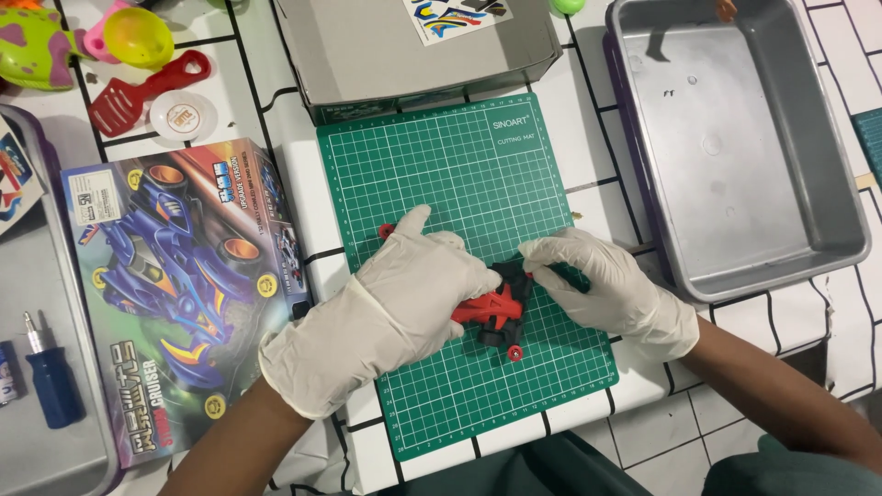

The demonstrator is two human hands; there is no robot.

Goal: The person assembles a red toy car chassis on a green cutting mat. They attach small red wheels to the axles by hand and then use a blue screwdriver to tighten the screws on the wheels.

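Note:
Both my hands wear white gloves and meet over a green cutting mat (441, 174). My left hand (404, 294) lies over a small red and black toy car (496, 308) and grips its left end. My right hand (597, 280) pinches the car's black upper right part with its fingertips. A red wheel (515, 352) shows below the car, and another red wheel (386, 231) peeks out beside my left thumb. Most of the car's body is hidden under my left hand.
A colourful model car box (184, 294) lies left of the mat. A grey cardboard lid (413, 50) sits behind the mat. An empty metal tray (735, 138) stands at the right. A blue screwdriver (50, 381) rests in a tray at far left, with plastic toys (110, 46) at top left.

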